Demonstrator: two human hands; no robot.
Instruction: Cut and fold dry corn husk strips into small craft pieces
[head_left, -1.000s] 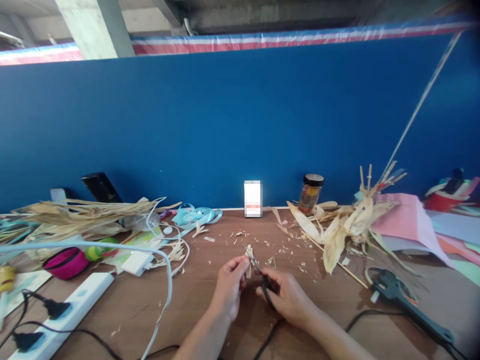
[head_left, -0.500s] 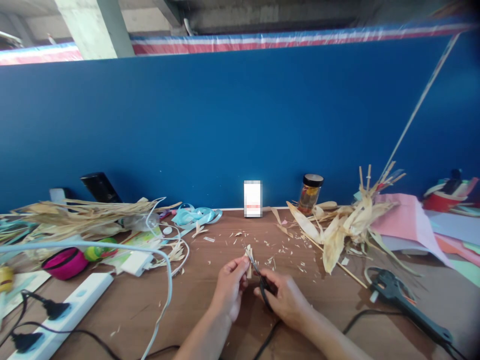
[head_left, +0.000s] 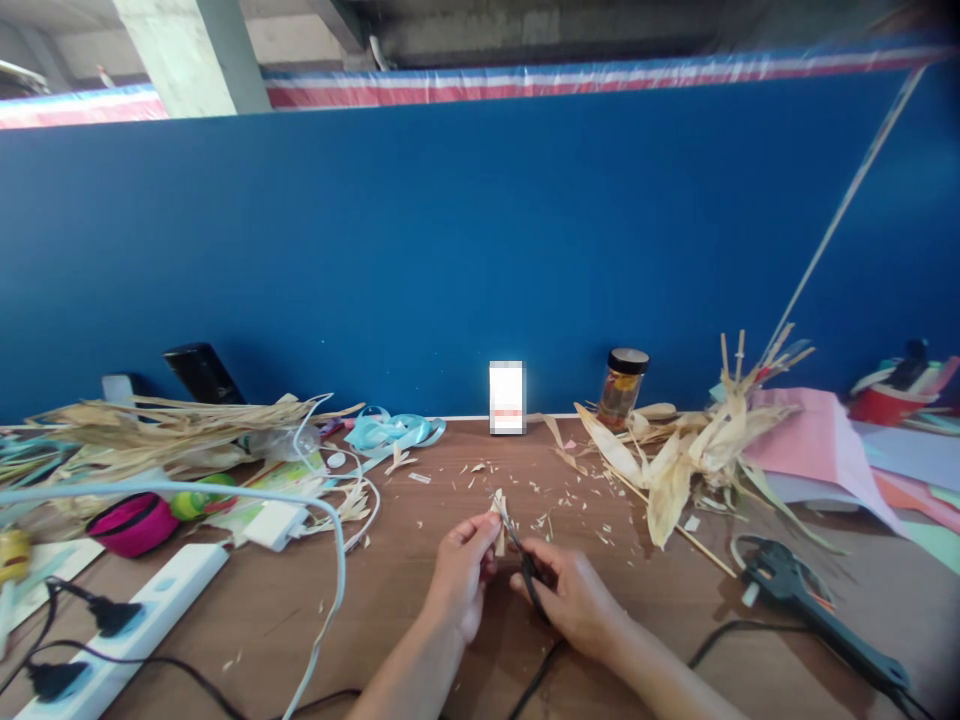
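Note:
Low in the middle of the head view, my left hand [head_left: 463, 570] pinches a small pale piece of corn husk [head_left: 500, 540] between thumb and fingers. My right hand [head_left: 570, 592] is closed round the dark handles of a pair of scissors [head_left: 529, 575]. The blades point up and left, and their tips meet the upper part of the husk piece. Whether the blades are apart there is too small to tell. Husk clippings [head_left: 541, 522] lie scattered on the brown table [head_left: 405, 610] just beyond my hands.
To the right lie a glue gun [head_left: 821, 610], dried husks [head_left: 667, 490], a lidded jar [head_left: 622, 388] and pink paper [head_left: 810, 430]. On the left are a white power strip [head_left: 142, 625], a pale cable [head_left: 339, 560], a husk pile [head_left: 172, 425] and blue ribbon [head_left: 394, 432]. A blue partition [head_left: 480, 240] stands behind.
The view has shifted very slightly. Both hands keep the same grip on husk and scissors, with almost no visible movement.

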